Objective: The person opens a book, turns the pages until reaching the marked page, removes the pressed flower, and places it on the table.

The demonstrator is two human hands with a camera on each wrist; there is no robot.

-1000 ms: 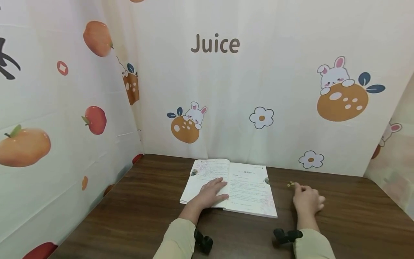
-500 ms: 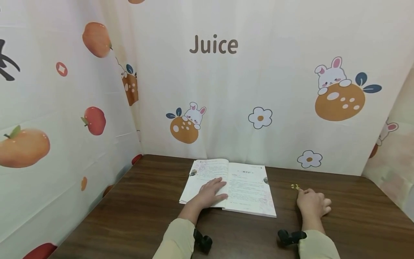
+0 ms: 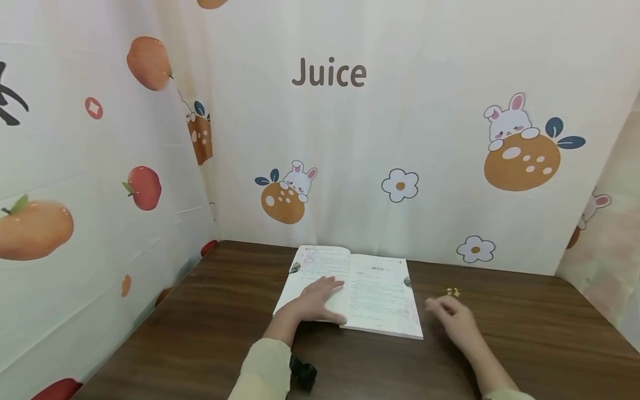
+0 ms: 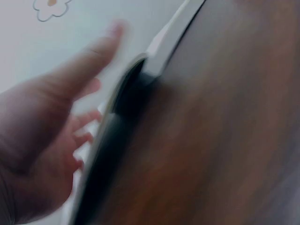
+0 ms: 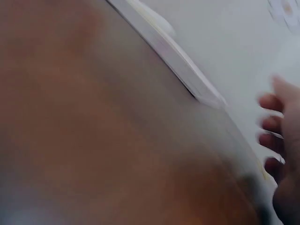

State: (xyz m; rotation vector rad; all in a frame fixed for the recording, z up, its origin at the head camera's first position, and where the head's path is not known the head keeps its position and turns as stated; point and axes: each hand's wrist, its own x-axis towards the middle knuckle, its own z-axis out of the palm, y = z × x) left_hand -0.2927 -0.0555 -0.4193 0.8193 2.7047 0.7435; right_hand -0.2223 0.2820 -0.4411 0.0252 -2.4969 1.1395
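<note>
An open book [image 3: 382, 300] with printed pages lies on the brown table, its far edge near the curtain. My left hand [image 3: 314, 300] lies over the lower part of the left page, thumb spread toward the book's near edge. From the left wrist, that hand [image 4: 47, 117] appears beside the book's edge with its fingers extended. To the right of the book, my right hand [image 3: 456, 322] holds nothing, its fingers loosely bent. Just beyond it on the table is a small gold-coloured item [image 3: 453, 291] made of little shiny pieces.
A pale curtain [image 3: 350, 128] printed with fruit, rabbits and flowers stands behind the table, and another printed sheet [image 3: 100, 233] runs along its left side. Bare dark wood [image 3: 210, 333] shows left of the book. A black wrist mount [image 3: 304, 373] sits at the left sleeve.
The right hand has let go of the gold item, leaving it on the table, and has swung left toward the book. The left thumb has slid down to the book's near edge.
</note>
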